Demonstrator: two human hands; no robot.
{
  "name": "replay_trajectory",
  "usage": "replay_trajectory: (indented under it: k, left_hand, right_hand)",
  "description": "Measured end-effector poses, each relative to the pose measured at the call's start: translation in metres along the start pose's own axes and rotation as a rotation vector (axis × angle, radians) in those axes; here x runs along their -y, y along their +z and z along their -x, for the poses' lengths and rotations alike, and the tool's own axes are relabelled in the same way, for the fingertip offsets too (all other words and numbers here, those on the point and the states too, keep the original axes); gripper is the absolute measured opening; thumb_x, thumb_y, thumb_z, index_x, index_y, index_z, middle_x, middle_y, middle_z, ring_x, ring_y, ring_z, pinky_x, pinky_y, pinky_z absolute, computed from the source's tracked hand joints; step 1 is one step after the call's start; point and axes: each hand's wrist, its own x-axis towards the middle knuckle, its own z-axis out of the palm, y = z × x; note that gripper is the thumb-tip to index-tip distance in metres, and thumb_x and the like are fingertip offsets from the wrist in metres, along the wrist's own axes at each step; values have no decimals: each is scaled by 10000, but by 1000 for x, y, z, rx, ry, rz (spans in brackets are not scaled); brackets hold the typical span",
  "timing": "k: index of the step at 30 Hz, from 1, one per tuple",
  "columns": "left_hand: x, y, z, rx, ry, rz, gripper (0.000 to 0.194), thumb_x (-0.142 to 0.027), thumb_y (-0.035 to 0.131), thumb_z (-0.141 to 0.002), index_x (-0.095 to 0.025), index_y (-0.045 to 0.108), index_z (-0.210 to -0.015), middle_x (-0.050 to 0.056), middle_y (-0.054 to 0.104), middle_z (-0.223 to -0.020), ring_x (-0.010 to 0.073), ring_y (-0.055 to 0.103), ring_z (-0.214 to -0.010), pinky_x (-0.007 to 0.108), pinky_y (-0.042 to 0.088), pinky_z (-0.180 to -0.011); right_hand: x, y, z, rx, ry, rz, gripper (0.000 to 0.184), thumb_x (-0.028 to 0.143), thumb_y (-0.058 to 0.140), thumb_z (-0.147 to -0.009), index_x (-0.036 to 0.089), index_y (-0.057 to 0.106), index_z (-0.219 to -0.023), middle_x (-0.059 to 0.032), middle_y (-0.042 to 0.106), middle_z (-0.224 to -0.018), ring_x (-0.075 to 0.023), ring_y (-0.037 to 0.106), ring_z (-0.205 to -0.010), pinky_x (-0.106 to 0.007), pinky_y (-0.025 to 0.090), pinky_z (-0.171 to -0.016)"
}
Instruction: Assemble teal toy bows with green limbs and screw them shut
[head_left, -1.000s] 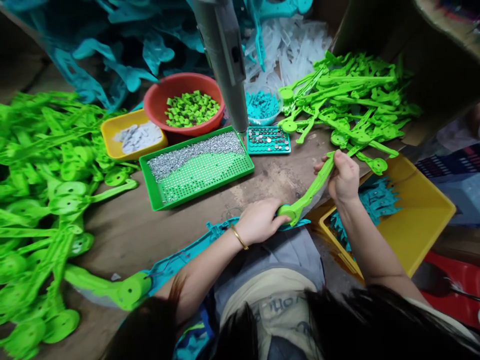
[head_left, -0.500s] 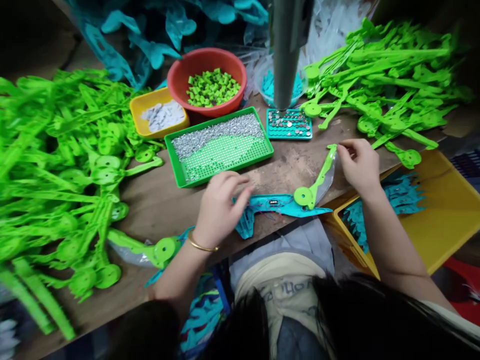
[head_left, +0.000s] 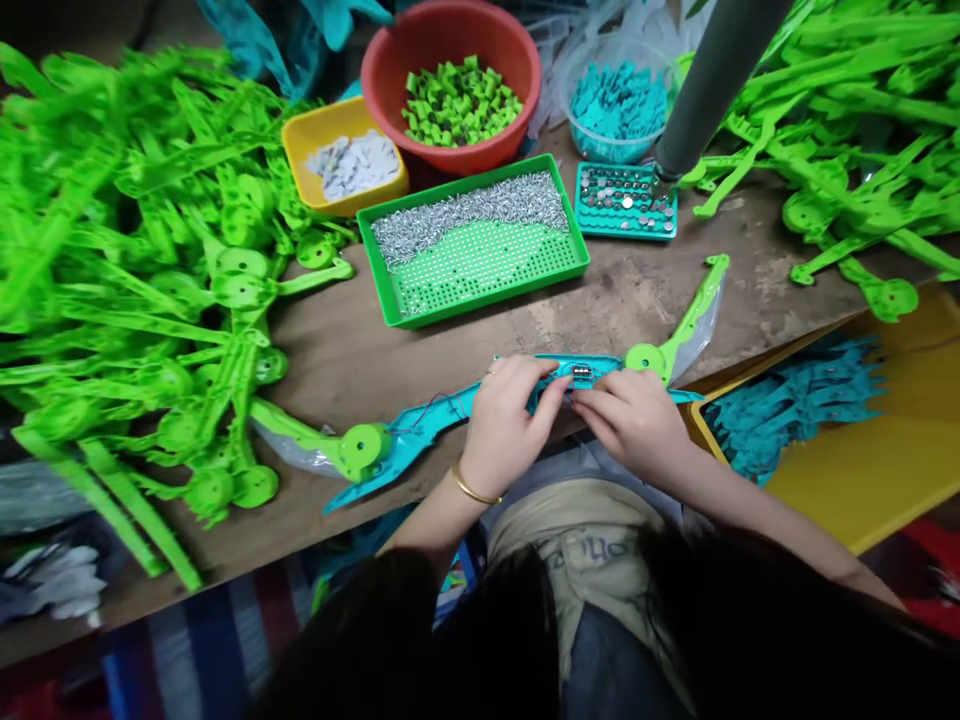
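Note:
A long blue plastic frame (head_left: pixel 420 415), shaped like a toy bow, lies along the table's near edge. A green arm (head_left: pixel 364 450) with a round hub sits at its left end, and another green arm (head_left: pixel 694 315) at its right. In its middle is a small dark component (head_left: pixel 581 373) with thin wires. My left hand (head_left: pixel 506 415) is closed over the frame's middle, thumb and fingertips beside the component. My right hand (head_left: pixel 634 420) pinches at a thin red wire (head_left: pixel 574 396) just below the component; its fingertips are partly hidden.
A green tray of screws (head_left: pixel 390 300) and a blue tray of small metal discs (head_left: pixel 626 228) lie beyond the frame. Behind stand a red bowl (head_left: pixel 379 80), a yellow tub (head_left: pixel 300 175) and a clear bowl. Green parts (head_left: pixel 172 290) heap on both sides; a yellow crate (head_left: pixel 892 450) stands right.
My right hand has left the tip of the right green arm and come to the middle of the frame. My left hand has closed in beside it. The view has shifted too.

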Motion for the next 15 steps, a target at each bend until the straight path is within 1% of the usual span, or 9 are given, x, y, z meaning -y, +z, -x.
replay_trajectory:
  k: [2,4,7,10,12,14,15]
  left_hand:
    - [6,-6,7,-48,-8,5,170,-301,503,-942,-191,629,-973,53,690,-956,183,615,-932,349,479,-870]
    - [13,-10,14,-84,-19,-6,161,-283,502,-936,-195,624,-996,59,683,-981,191,612,-958,363,477,-885]
    - [17,-10,23,-69,-13,-26,233,-273,535,-911,-188,591,-1121,85,654,-1074,209,584,-1036,378,465,-922]
    - [13,-5,31,-68,32,-66,335,-279,583,-882,-172,561,-1199,108,627,-1120,227,560,-1067,386,454,-939]
    - [12,-6,36,-124,68,-96,317,-257,600,-871,-167,580,-1174,111,628,-1091,229,565,-1040,381,450,-929]
    - [17,-13,44,-224,70,-136,277,-223,611,-858,-171,604,-1130,107,628,-1053,229,571,-1007,379,447,-913]
    - [22,-19,48,-283,48,-166,258,-209,612,-854,-174,614,-1109,104,625,-1037,230,571,-995,383,444,-909]
  right_hand:
    - [3,1,-10,1,-18,16,241,300,468,-952,203,688,-937,-56,667,-847,-199,537,-820,-347,299,-702]
    - [7,2,-22,36,-37,34,241,282,460,-950,194,684,-953,-64,656,-850,-207,532,-821,-350,286,-695]
    - [11,2,-38,144,-64,56,219,238,464,-932,179,670,-979,-75,639,-865,-218,537,-830,-352,284,-700]
    - [12,0,-48,253,-82,64,202,239,468,-925,170,656,-948,-80,643,-879,-224,560,-845,-349,296,-714]
    - [9,-6,-52,317,-84,32,186,217,468,-916,173,646,-951,-74,663,-879,-220,579,-837,-341,311,-716]
    - [3,-15,-56,349,-29,-28,179,200,469,-904,186,636,-969,-57,685,-881,-208,595,-806,-326,325,-693]
    - [0,-20,-59,342,15,-55,174,212,471,-904,192,630,-972,-49,691,-877,-202,599,-784,-319,327,-674]
